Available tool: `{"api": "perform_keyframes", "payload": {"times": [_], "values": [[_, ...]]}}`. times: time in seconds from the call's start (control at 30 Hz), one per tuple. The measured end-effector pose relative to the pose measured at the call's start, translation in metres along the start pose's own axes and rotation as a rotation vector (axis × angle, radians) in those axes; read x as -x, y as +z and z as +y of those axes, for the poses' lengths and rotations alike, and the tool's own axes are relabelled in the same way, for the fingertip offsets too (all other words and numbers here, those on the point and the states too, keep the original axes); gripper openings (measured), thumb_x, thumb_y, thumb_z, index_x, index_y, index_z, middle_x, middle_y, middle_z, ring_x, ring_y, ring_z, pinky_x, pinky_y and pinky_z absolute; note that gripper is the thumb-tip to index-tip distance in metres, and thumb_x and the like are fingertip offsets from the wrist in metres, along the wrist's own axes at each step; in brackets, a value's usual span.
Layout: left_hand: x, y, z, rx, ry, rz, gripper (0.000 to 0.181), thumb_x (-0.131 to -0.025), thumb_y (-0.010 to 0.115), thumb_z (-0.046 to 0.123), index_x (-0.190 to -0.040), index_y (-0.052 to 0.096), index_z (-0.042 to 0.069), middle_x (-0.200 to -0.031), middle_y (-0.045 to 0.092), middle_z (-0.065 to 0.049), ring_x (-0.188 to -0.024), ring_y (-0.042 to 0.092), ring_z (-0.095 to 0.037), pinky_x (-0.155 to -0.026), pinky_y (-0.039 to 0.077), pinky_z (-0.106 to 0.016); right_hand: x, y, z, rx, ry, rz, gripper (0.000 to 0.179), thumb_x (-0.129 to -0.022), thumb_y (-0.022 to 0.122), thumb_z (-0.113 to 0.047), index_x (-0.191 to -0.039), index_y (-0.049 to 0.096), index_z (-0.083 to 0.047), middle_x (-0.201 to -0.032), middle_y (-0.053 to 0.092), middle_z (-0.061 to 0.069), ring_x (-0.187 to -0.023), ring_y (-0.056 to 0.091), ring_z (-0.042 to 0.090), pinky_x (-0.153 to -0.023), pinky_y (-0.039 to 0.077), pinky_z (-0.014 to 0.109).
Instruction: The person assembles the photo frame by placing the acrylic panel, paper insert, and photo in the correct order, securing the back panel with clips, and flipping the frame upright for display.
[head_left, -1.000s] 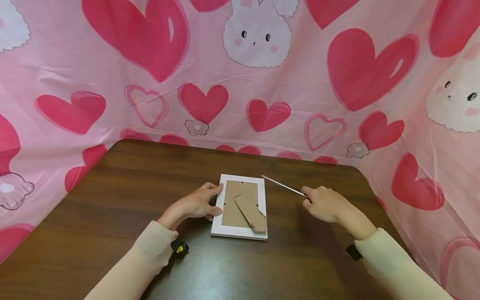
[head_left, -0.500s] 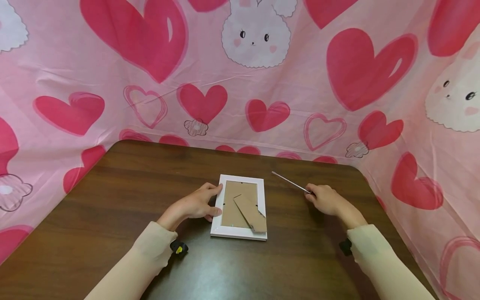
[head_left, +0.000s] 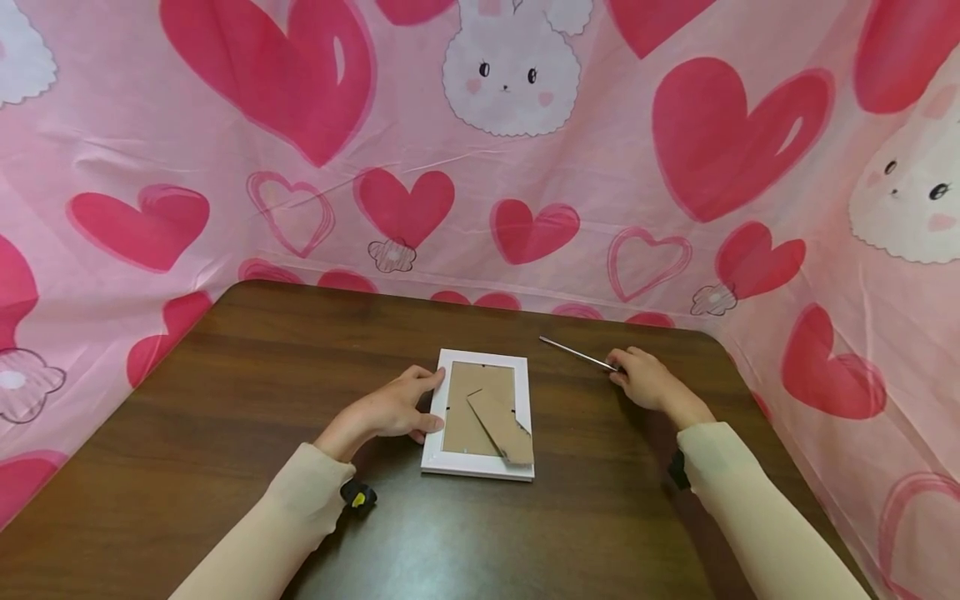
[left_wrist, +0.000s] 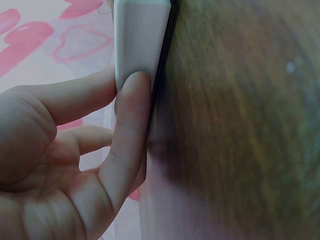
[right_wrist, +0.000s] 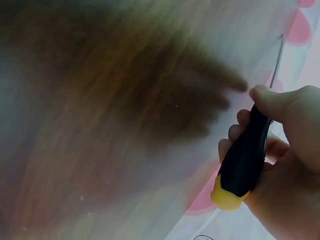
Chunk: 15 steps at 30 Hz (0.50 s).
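Observation:
A white picture frame (head_left: 522,387) lies back up on the table, showing its tan backing board (head_left: 461,429) and a slanted cardboard stand (head_left: 501,425) with a ragged corner. My left hand (head_left: 390,406) holds the frame by its left side. In the left wrist view, one finger lies along the white edge (left_wrist: 140,40) and the thumb meets it at the face. To the right of the frame, my right hand (head_left: 641,377) grips a screwdriver (right_wrist: 245,155) by its black and yellow handle. Its thin metal shaft (head_left: 576,353) points left, toward the table's far side, apart from the frame.
The dark wooden table (head_left: 300,358) has rounded far corners. A pink curtain (head_left: 420,108) printed with hearts and rabbits hangs behind it and along both sides. A black wrist strap (head_left: 358,497) with a yellow spot sits at the left cuff.
My right hand has moved away from the frame and toward the far side of the table, carrying the screwdriver. The left hand and the frame stay in place.

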<state>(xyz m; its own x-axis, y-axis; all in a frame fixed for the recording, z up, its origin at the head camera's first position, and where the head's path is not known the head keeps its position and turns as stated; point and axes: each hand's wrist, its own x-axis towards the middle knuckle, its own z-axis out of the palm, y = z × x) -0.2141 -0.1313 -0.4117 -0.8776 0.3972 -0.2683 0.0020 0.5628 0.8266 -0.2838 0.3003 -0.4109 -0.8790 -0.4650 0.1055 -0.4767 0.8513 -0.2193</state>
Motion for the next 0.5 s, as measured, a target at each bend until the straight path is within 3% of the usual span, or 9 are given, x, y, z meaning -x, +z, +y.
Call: {"api": "perform_keyframes", "payload": {"times": [0.5], "values": [[0.001,0.000,0.001,0.013,-0.008,-0.004,0.087,-0.095,0.077,0.000,-0.167,0.029,0.005,-0.156,0.033,-0.021,-0.091,0.065,-0.022,-0.069,0.065,-0.035,-0.016,0.003,0.008,0.014,0.015,-0.001,0.016,-0.097,0.073,0.000,-0.112,0.068,-0.002,-0.106,0.064,0.018,-0.100,0.065,0.040,-0.088,0.057,0.060]]}}
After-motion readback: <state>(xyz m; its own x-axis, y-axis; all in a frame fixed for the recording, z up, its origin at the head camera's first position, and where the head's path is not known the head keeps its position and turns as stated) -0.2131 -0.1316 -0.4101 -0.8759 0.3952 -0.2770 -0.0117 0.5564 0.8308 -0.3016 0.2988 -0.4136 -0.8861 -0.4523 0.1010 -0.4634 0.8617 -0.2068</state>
